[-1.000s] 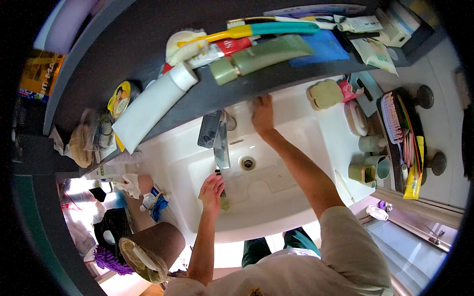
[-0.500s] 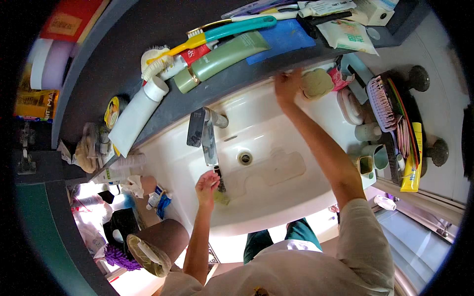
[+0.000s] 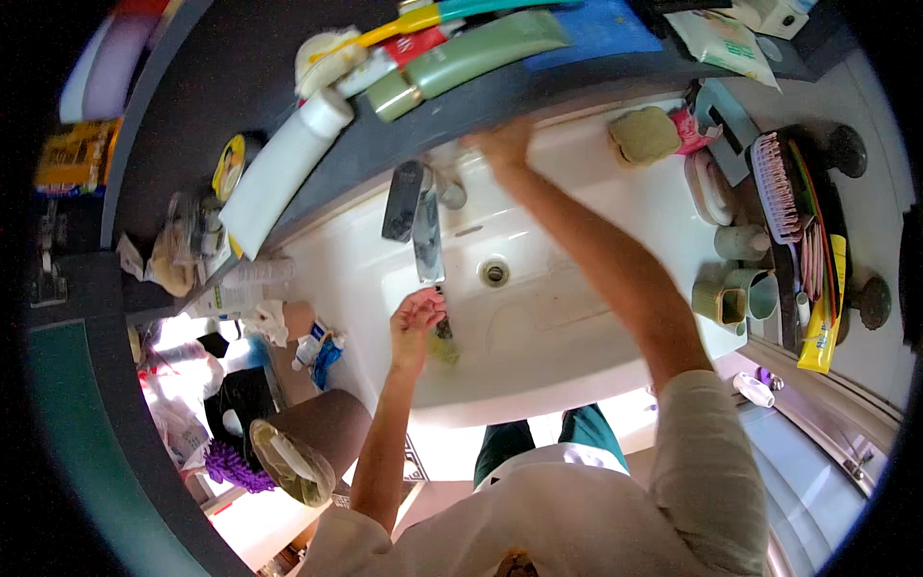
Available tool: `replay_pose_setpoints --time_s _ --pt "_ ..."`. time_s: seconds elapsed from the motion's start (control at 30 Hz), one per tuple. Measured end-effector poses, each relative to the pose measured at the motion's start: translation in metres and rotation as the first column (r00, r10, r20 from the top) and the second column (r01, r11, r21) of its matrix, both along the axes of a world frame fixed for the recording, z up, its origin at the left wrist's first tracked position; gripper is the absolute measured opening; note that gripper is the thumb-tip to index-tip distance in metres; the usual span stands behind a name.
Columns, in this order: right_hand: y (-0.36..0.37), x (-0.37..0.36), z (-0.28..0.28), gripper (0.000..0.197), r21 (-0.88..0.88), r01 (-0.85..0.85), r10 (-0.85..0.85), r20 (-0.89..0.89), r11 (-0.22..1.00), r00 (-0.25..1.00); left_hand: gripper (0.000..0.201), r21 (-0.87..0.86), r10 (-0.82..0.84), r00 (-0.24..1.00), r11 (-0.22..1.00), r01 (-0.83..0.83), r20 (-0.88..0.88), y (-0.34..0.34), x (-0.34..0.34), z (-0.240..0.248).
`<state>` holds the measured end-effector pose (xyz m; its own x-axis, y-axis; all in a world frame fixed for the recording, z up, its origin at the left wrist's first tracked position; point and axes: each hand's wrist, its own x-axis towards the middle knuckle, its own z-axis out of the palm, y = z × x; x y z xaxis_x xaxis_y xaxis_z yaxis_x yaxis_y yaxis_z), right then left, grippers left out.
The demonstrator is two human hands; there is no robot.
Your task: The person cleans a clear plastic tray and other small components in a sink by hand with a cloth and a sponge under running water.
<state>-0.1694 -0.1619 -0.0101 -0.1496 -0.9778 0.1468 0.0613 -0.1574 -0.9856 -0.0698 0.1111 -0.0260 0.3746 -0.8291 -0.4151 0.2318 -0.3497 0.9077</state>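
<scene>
My left hand (image 3: 417,322) is over the left side of the white washbasin (image 3: 385,385), just below the tip of the chrome tap (image 3: 428,250). Its fingers are curled together, close to a narrow dark strip (image 3: 443,325) that ends in a yellow-green patch (image 3: 442,349). Whether the fingers grip that strip is hard to see. My right hand (image 3: 505,146) reaches across to the basin's back rim, behind and right of the tap. Motion smears its fingers, and anything in them is hidden.
Above the basin a dark shelf (image 3: 442,130) carries a white tube (image 3: 286,173), a green tube (image 3: 471,62) and a teal-yellow brush (image 3: 423,17). At right are a sponge (image 3: 644,136), cups (image 3: 719,302) and a hairbrush (image 3: 777,188). A brown bin (image 3: 332,433) stands lower left.
My right hand has swept left along the back rim, from beside the sponge toward the tap. My left hand stays below the spout. The whole view has shifted slightly.
</scene>
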Motion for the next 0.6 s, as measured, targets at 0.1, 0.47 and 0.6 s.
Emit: replay_pose_setpoints --time_s 0.1,0.47,0.6 --pt "-0.065 -0.068 -0.042 0.028 0.033 0.117 -0.114 -0.088 0.993 0.99 0.019 -0.023 0.003 1.0 1.0 -0.002 0.025 0.011 0.018 0.008" --pt "0.041 -0.002 0.056 0.025 -0.146 -0.222 0.217 -0.05 0.964 0.975 0.023 0.08 0.352 0.931 0.935 -0.345 -0.098 0.095 0.048 -0.004" --pt "0.082 0.126 0.064 0.036 -0.364 -0.624 0.377 -0.556 0.691 0.741 0.015 0.018 0.286 0.955 0.958 -0.285 -0.081 0.069 0.029 0.012"
